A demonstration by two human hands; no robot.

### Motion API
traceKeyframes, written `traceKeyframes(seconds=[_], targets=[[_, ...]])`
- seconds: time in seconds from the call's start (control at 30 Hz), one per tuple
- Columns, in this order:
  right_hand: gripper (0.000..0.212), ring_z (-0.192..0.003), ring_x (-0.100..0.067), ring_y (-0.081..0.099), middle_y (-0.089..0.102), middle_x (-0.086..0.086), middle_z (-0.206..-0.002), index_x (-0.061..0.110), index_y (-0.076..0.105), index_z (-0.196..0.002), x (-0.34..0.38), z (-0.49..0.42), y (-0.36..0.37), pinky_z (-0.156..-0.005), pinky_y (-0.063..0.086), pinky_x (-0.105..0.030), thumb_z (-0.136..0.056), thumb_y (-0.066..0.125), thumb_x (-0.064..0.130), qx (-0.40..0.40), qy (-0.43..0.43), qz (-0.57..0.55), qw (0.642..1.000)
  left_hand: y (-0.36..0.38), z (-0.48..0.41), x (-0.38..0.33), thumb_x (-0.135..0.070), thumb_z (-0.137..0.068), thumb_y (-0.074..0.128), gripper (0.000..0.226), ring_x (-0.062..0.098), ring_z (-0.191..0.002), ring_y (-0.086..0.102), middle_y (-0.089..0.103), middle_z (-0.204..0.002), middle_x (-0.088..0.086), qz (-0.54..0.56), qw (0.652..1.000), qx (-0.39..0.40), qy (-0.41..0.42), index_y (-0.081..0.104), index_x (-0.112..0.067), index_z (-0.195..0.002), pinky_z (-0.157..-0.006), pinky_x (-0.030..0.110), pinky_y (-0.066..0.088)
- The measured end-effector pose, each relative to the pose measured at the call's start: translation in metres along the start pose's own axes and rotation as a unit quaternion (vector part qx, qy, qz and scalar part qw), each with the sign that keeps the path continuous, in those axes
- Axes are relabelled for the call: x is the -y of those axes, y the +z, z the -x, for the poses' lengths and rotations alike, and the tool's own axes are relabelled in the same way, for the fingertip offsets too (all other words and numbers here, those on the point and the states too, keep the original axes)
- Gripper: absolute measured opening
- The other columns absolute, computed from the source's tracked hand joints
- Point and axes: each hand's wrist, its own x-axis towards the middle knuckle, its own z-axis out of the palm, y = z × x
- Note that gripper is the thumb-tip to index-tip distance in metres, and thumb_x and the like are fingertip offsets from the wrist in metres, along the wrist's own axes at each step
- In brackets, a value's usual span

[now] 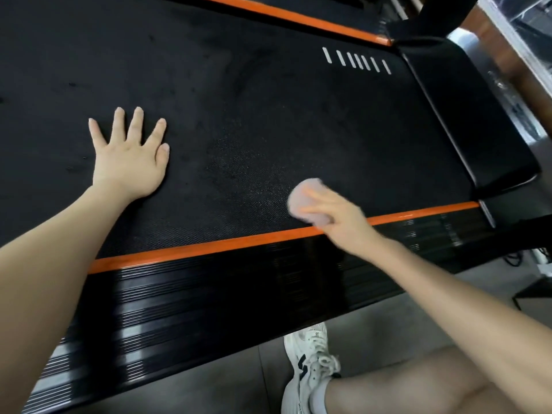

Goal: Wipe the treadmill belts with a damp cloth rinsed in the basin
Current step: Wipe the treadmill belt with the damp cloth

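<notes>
A black textured treadmill belt (239, 109) fills most of the view, with several white dashes near its far right end. My left hand (128, 156) lies flat on the belt at the left, fingers spread. My right hand (331, 210) holds a small pale pink cloth (298, 198) against the belt close to the near orange strip; the hand and cloth are blurred by motion. A lighter, damp-looking patch shows on the belt just left of the cloth.
An orange strip (209, 249) and a ribbed black side rail (239, 294) border the belt on the near side. A black end cover (466, 121) caps the right end. A second orange-edged treadmill (298, 16) lies beyond. My white sneaker (310, 366) and knee rest on grey floor tiles.
</notes>
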Motion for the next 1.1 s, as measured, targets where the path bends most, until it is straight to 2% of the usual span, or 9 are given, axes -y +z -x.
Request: traceKeyframes(seconds=[0.2, 0.37, 0.47, 0.53, 0.63, 0.77, 0.87, 0.97, 1.1], targets=[[0.033, -0.145, -0.016, 0.021, 0.044, 0.004, -0.147, 0.019, 0.071, -0.113, 0.056, -0.046, 0.026, -0.118, 0.014, -0.025, -0.091, 0.056, 0.000, 0.191, -0.211, -0.045, 0.957, -0.003, 0.001, 0.005, -0.042, -0.099, 0.017, 0.053, 0.036, -0.143, 0.006, 0.015, -0.157, 0.013, 0.004, 1.000, 0.000, 0.016, 0.022, -0.025, -0.149, -0.110, 0.062, 0.003], [0.045, -0.135, 0.007, 0.032, 0.041, 0.033, -0.139, 0.026, 0.070, -0.114, -0.059, 0.001, -0.056, -0.117, 0.022, -0.025, -0.088, 0.051, 0.058, 0.149, -0.091, -0.044, 0.984, -0.001, 0.002, 0.005, -0.041, -0.100, 0.020, 0.052, 0.038, -0.143, 0.009, 0.019, -0.155, 0.014, 0.013, 1.000, -0.011, 0.024, 0.026, -0.024, -0.148, -0.110, 0.063, 0.004], [0.025, -0.127, 0.020, 0.029, 0.052, 0.024, -0.133, 0.016, 0.074, -0.101, -0.086, 0.014, -0.068, -0.110, 0.020, -0.009, -0.095, 0.055, 0.032, 0.086, -0.051, 0.019, 0.995, -0.002, 0.001, 0.003, -0.042, -0.099, 0.018, 0.053, 0.036, -0.143, 0.008, 0.018, -0.156, 0.013, 0.011, 1.000, -0.009, 0.013, 0.024, -0.025, -0.148, -0.110, 0.062, 0.002], [0.020, -0.131, 0.011, 0.034, 0.058, -0.004, -0.132, 0.012, 0.075, -0.098, -0.076, 0.006, -0.044, -0.111, 0.023, -0.015, -0.093, 0.055, 0.013, 0.007, -0.084, 0.024, 0.996, -0.002, 0.001, 0.002, -0.041, -0.099, 0.020, 0.052, 0.036, -0.143, 0.009, 0.018, -0.156, 0.013, 0.014, 1.000, -0.010, 0.009, 0.025, -0.025, -0.148, -0.110, 0.062, 0.003], [0.024, -0.133, -0.019, 0.042, 0.054, -0.011, -0.134, 0.015, 0.075, -0.100, -0.024, -0.031, 0.008, -0.114, 0.029, -0.031, -0.098, 0.052, 0.019, -0.040, -0.220, 0.006, 0.975, -0.003, 0.002, 0.003, -0.038, -0.101, 0.026, 0.048, 0.038, -0.142, 0.013, 0.022, -0.155, 0.014, 0.021, 0.999, -0.022, 0.012, 0.031, -0.024, -0.147, -0.109, 0.063, 0.005], [0.044, -0.138, -0.040, 0.031, 0.049, -0.015, -0.141, 0.009, 0.071, -0.108, 0.041, -0.078, 0.051, -0.108, 0.036, -0.048, -0.084, 0.043, -0.014, 0.043, -0.348, 0.046, 0.936, -0.007, 0.000, 0.003, -0.039, -0.101, 0.026, 0.047, 0.035, -0.143, 0.013, 0.022, -0.155, 0.010, 0.038, 0.999, -0.014, 0.002, 0.031, -0.028, -0.146, -0.111, 0.059, 0.004], [0.059, -0.134, -0.038, 0.035, 0.048, -0.006, -0.140, 0.014, 0.067, -0.114, 0.023, -0.099, 0.031, -0.108, 0.033, -0.033, -0.077, 0.026, -0.009, 0.103, -0.400, 0.082, 0.907, -0.011, -0.002, 0.008, -0.039, -0.101, 0.025, 0.046, 0.028, -0.145, 0.010, 0.019, -0.157, 0.004, 0.042, 0.999, -0.006, 0.004, 0.029, -0.033, -0.146, -0.114, 0.053, 0.003], [0.036, -0.095, -0.020, 0.054, 0.060, 0.004, -0.104, 0.019, 0.066, -0.109, -0.005, -0.132, -0.012, -0.087, 0.047, -0.032, -0.087, 0.042, 0.003, 0.027, -0.241, 0.009, 0.970, -0.014, -0.005, 0.021, -0.043, -0.100, 0.020, 0.048, 0.025, -0.145, 0.009, 0.017, -0.158, -0.001, 0.013, 1.000, 0.016, 0.004, 0.025, -0.036, -0.147, -0.114, 0.053, 0.005], [0.037, -0.103, -0.029, 0.055, 0.062, -0.008, -0.103, 0.000, 0.068, -0.102, 0.004, -0.191, -0.021, -0.095, 0.043, -0.037, -0.076, 0.043, -0.012, -0.114, -0.037, 0.078, 0.990, -0.017, -0.014, 0.036, -0.047, -0.098, 0.014, 0.049, 0.025, -0.146, 0.004, 0.010, -0.159, -0.005, -0.005, 0.998, 0.041, -0.054, 0.017, -0.043, -0.147, -0.114, 0.055, 0.004]])
